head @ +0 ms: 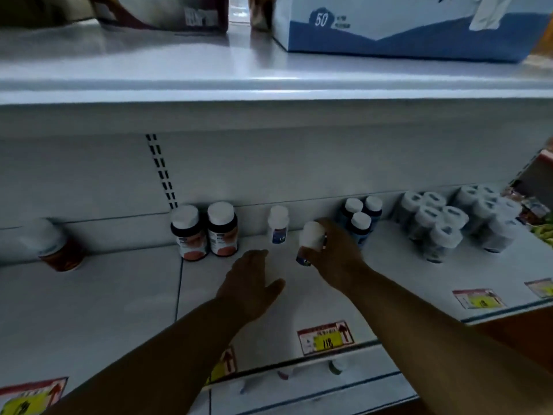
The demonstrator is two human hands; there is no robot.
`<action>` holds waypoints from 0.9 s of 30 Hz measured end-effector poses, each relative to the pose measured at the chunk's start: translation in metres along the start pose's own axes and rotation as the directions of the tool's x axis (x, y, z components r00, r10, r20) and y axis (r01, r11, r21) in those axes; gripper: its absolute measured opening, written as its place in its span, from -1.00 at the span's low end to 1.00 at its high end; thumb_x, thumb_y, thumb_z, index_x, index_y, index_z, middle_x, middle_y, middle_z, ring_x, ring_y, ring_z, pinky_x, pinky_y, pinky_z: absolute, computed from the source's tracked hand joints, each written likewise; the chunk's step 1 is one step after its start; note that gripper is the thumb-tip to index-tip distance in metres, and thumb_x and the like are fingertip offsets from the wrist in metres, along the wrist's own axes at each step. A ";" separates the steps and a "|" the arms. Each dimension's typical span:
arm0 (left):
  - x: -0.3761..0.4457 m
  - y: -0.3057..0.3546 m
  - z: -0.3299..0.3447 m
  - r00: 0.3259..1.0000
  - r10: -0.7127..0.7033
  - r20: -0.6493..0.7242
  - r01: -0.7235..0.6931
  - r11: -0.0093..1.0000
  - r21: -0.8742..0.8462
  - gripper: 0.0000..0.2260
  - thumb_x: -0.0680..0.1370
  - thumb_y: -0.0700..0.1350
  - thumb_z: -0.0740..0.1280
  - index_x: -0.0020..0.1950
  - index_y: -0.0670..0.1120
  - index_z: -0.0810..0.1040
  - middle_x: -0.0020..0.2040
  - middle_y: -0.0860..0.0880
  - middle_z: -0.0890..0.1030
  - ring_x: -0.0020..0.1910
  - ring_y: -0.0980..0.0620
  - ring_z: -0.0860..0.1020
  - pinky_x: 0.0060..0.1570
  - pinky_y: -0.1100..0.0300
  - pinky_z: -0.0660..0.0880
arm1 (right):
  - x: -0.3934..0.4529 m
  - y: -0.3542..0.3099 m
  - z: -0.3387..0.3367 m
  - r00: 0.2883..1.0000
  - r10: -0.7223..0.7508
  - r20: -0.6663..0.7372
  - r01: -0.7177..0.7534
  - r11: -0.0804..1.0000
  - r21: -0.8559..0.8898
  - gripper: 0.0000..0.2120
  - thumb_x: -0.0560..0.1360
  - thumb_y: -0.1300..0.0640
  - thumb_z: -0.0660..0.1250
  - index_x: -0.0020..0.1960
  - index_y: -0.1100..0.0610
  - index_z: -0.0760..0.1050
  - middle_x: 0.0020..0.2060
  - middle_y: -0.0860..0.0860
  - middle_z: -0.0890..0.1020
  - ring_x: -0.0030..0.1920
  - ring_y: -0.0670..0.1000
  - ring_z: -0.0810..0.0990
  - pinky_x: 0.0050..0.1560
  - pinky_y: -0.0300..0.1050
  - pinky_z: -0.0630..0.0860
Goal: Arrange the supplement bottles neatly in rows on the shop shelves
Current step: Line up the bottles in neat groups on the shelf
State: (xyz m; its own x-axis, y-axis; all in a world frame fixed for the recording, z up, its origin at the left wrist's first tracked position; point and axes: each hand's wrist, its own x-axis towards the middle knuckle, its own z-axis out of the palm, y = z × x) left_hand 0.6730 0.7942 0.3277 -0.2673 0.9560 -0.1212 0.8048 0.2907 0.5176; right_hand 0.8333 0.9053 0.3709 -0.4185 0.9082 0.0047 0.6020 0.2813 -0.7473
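Observation:
My right hand (pixel 335 253) grips a small white bottle (pixel 311 238), tilted, just above the white shelf (pixel 119 295). A matching small white bottle (pixel 278 224) stands upright at the back, left of it. My left hand (pixel 251 283) hovers over the shelf with fingers stretched toward that standing bottle, holding nothing. Two dark bottles with orange labels and white caps (pixel 205 232) stand side by side at the back left. Three blue bottles with white caps (pixel 360 218) cluster behind my right hand.
Shrink-wrapped packs of white-capped bottles (pixel 457 220) fill the right of the shelf. An orange-brown jar (pixel 52 245) sits far left. Price tags (pixel 326 336) line the front edge. The upper shelf carries a blue-and-white box (pixel 404 28) and dark packages.

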 end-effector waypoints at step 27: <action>0.000 0.010 0.011 0.997 -0.039 -0.060 0.043 0.996 0.072 -0.29 0.60 0.17 0.20 0.59 -0.14 -0.02 0.58 -0.12 0.09 0.55 -0.09 0.09 0.51 0.10 0.06 | -0.030 0.013 0.012 0.979 -0.190 0.066 0.198 0.971 -0.134 -0.43 0.49 0.02 0.42 0.43 0.10 0.32 0.26 0.09 0.39 0.22 0.06 0.45 0.18 -0.19 0.37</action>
State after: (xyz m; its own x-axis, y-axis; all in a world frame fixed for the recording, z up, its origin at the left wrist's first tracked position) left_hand 0.6869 0.7975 0.3239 -0.3293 0.9399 -0.0904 0.8289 0.3336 0.4492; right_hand 0.8451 0.8782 0.3528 -0.5694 0.8156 0.1030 0.5927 0.4941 -0.6360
